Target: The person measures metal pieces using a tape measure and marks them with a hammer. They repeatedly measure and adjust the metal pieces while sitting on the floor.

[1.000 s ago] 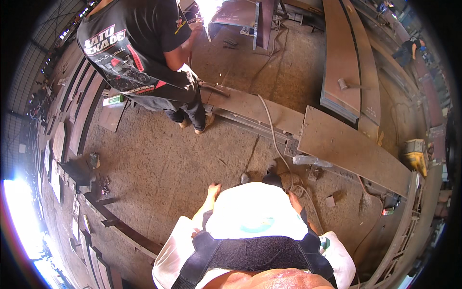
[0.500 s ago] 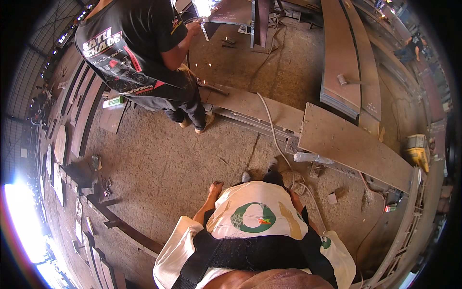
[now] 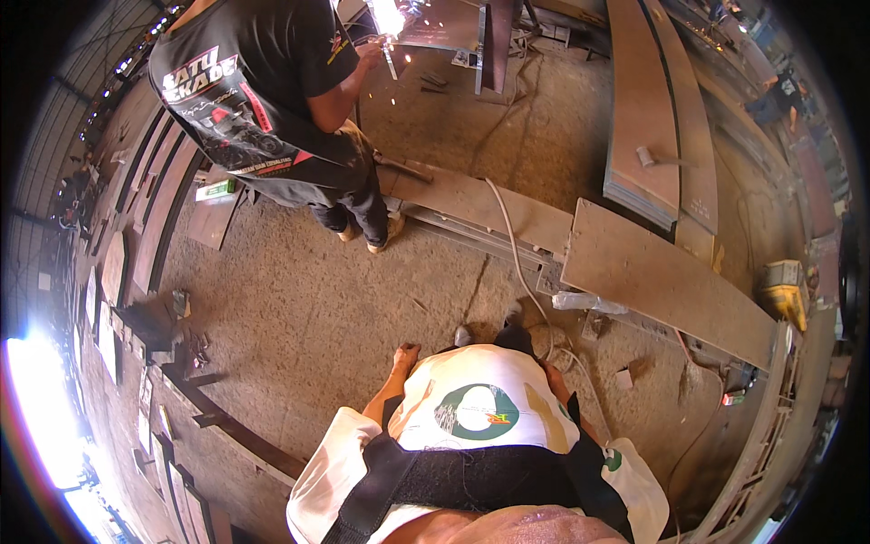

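Note:
My left hand (image 3: 406,356) hangs beside my white shirt (image 3: 489,363), its fingers curled in with nothing showing in them. On the other side my right hand (image 3: 551,374) is mostly hidden by the shirt; its fingers do not show. Neither hand visibly touches any work piece. Closest to the right hand runs a pale hose (image 3: 549,335) along the floor. A co-worker in a dark printed shirt (image 3: 245,91) stands ahead at the left, holding a thin metal tool (image 3: 391,62) at a bright, sparking spot (image 3: 388,18).
Stacked steel plates (image 3: 489,201) and a wide plate (image 3: 662,272) lie across the front. Long plates (image 3: 642,118) with a hammer (image 3: 647,154) rest farther right. A yellow container (image 3: 785,295) stands at the right edge. Steel strips (image 3: 168,208) line the left side.
The bright spot at the co-worker's tool throws more sparks. My view has shifted slightly; my hands stay where they were.

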A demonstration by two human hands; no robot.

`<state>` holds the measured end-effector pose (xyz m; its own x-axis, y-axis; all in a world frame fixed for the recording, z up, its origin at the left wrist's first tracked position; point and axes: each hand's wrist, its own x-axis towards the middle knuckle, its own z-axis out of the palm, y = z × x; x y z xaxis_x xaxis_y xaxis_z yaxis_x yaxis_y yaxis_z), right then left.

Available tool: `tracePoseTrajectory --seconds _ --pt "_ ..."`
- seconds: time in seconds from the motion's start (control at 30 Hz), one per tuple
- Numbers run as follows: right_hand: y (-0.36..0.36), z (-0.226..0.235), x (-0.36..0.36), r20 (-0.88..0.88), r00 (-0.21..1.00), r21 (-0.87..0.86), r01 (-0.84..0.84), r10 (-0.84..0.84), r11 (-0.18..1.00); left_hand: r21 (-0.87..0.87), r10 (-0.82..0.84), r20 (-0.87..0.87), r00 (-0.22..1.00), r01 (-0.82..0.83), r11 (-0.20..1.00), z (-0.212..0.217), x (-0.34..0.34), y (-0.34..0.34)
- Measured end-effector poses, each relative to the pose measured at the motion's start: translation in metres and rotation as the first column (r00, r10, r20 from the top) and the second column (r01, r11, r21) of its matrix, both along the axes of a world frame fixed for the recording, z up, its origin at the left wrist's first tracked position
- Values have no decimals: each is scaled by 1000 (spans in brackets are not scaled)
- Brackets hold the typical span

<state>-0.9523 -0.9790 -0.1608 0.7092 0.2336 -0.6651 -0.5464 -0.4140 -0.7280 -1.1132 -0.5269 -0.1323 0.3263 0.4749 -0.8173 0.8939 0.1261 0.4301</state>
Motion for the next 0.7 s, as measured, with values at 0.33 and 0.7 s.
tracePoseTrajectory --seconds 0.33,0.7 --pt "48 83 -26 -77 985 -112 -165 157 980 105 -38 -76 996 46 993 -9 -45 21" --pt "17 38 -6 29 950 -113 -307 312 945 47 -8 -50 999 10 999 -7 -27 9"
